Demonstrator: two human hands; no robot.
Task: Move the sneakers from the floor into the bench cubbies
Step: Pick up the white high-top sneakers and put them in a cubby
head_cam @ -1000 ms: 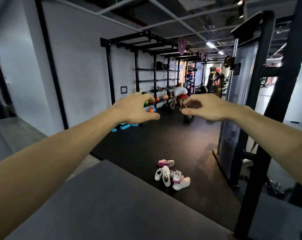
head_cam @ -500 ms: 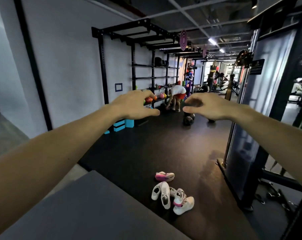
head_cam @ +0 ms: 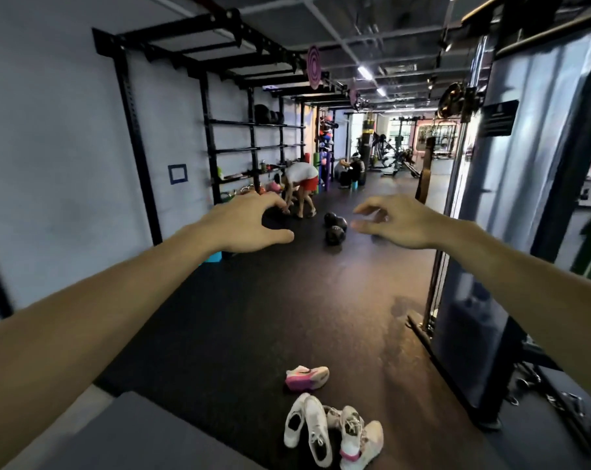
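Observation:
Several sneakers lie on the dark rubber floor low in the view. A pink-soled sneaker (head_cam: 307,377) sits on its own, and just nearer lies a cluster of white sneakers (head_cam: 312,427) with one pink-collared white sneaker (head_cam: 356,439) at its right. My left hand (head_cam: 244,223) and my right hand (head_cam: 397,220) are stretched out in front of me at chest height, far above the shoes, fingers loosely curled and holding nothing. A grey bench top (head_cam: 134,435) fills the lower left corner; its cubbies are hidden.
A tall cable machine (head_cam: 511,232) stands on the right with its base near the shoes. Black wall racks (head_cam: 253,137) line the left wall. Dark medicine balls (head_cam: 334,228) lie on the floor farther off, and a person (head_cam: 300,188) bends over beside them.
The view has swung right and forward: the shoes now sit lower and nearer, and less of the bench shows. My hands have spread slightly apart, both still holding nothing.

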